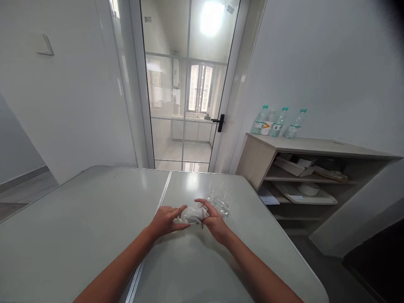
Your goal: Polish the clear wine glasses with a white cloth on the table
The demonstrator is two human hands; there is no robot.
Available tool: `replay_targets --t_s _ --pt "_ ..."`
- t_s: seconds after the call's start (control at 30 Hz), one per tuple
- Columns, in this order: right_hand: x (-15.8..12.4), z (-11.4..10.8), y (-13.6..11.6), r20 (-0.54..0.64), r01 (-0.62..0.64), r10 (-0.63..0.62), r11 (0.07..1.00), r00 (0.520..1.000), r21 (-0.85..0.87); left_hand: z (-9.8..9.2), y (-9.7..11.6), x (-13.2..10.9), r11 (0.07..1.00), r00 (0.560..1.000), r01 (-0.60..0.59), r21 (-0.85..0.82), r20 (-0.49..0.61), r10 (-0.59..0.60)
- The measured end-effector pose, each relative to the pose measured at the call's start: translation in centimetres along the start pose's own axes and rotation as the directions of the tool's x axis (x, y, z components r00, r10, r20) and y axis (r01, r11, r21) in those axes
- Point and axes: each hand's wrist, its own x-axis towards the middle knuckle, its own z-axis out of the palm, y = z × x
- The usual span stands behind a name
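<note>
Head view | left hand (166,221), right hand (217,224) both clasp one cloth-stuffed glass (190,215) | four bottles (279,122) on shelf (315,145)

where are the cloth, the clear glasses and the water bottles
cloth (194,213), head view, its bunched white middle
clear glasses (221,203), head view, bowl of the nearest glass
water bottles (279,123), head view, body of the third bottle from the left

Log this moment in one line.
left hand: holding glass | right hand: gripping white cloth stuffed in glass | nearby: clear glasses | surface: table
</note>
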Motion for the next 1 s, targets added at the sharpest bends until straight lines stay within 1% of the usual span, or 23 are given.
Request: replay_targets --t_s 0.03,0.07,0.1,0.13,0.17,0.23,0.3,0.37,0.47,0.53,0.57,0.6,0.67,0.73,0.77,0.8,0.87,0.93,1.0 --pt "0.0 0.0 0.1 -0.052 0.045 -0.046 0.999 0.998 -0.026 -0.2 0.0 0.1 1.000 0.999 0.028 0.005 -0.020 -0.028" --pt "-0.1 0.1 0.1 -0.084 0.097 -0.106 0.991 0.991 -0.097 -0.4 -0.1 0.2 0.999 0.998 0.050 0.010 -0.040 -0.050" --pt "-0.2 0.3 0.1 -0.080 0.144 -0.162 0.970 0.984 -0.197 -0.5 0.0 0.3 0.998 0.997 0.060 0.015 -0.051 -0.059" --pt "-0.3 0.6 0.2 -0.044 0.177 -0.200 0.936 0.979 -0.303 -0.5 0.0 0.2 0.998 0.997 0.053 0.021 -0.052 -0.052" --pt "-0.4 0.8 0.2 0.011 0.196 -0.209 0.899 0.978 -0.392 -0.4 0.1 0.1 0.999 0.999 0.028 0.027 -0.041 -0.027" --pt "-0.5 1.4 0.4 0.120 0.196 -0.157 0.858 0.980 -0.474 0.0 0.3 -0.1 0.999 0.999 -0.036 0.037 0.003 0.036" --pt "-0.5 1.7 0.5 0.178 0.179 -0.108 0.875 0.978 -0.449 0.3 0.3 -0.4 0.996 0.996 -0.077 0.037 0.050 0.075" --pt "-0.3 1.6 0.7 0.175 0.155 -0.097 0.921 0.980 -0.358 0.5 0.3 -0.5 0.996 0.993 -0.087 0.017 0.083 0.085" --pt "0.0 1.0 0.8 0.100 0.065 -0.048 0.983 0.994 -0.173 0.3 0.0 -0.3 0.996 0.991 -0.088 -0.021 0.101 0.089" --pt "0.1 0.6 0.7 0.031 0.010 -0.007 0.998 0.999 -0.067 0.1 -0.2 -0.1 0.997 0.995 -0.068 -0.043 0.074 0.071" --pt "0.1 0.5 0.6 -0.008 0.008 -0.008 0.999 1.000 -0.042 0.0 -0.2 0.0 0.997 0.997 -0.053 -0.054 0.054 0.056" --pt "0.1 0.4 0.5 -0.047 0.027 -0.030 0.998 0.998 -0.051 -0.1 -0.3 0.1 0.997 0.999 -0.039 -0.063 0.031 0.041" --pt "-0.1 0.6 0.3 -0.082 0.117 -0.133 0.977 0.988 -0.179 -0.1 -0.3 0.1 0.998 1.000 -0.020 -0.063 -0.005 0.020" --pt "-0.3 1.1 0.2 -0.012 0.217 -0.237 0.908 0.972 -0.360 0.0 -0.2 0.0 1.000 0.999 -0.017 -0.022 -0.035 0.016" --pt "-0.4 1.4 0.2 0.047 0.250 -0.255 0.870 0.966 -0.424 0.0 -0.1 -0.1 1.000 0.999 -0.022 0.005 -0.042 0.022" --pt "-0.5 1.8 0.2 0.106 0.269 -0.249 0.846 0.963 -0.460 0.1 0.0 -0.1 0.999 0.999 -0.032 0.032 -0.041 0.033" --pt "-0.6 2.3 0.2 0.185 0.264 -0.199 0.846 0.962 -0.463 0.2 0.1 -0.2 0.996 0.998 -0.055 0.070 -0.024 0.057" --pt "-0.6 2.4 0.1 0.196 0.234 -0.164 0.876 0.967 -0.422 0.2 0.2 -0.2 0.993 0.997 -0.075 0.087 0.007 0.075" --pt "-0.6 2.2 0.0 0.172 0.190 -0.135 0.912 0.976 -0.364 0.3 0.1 -0.2 0.993 0.996 -0.081 0.089 0.052 0.076"
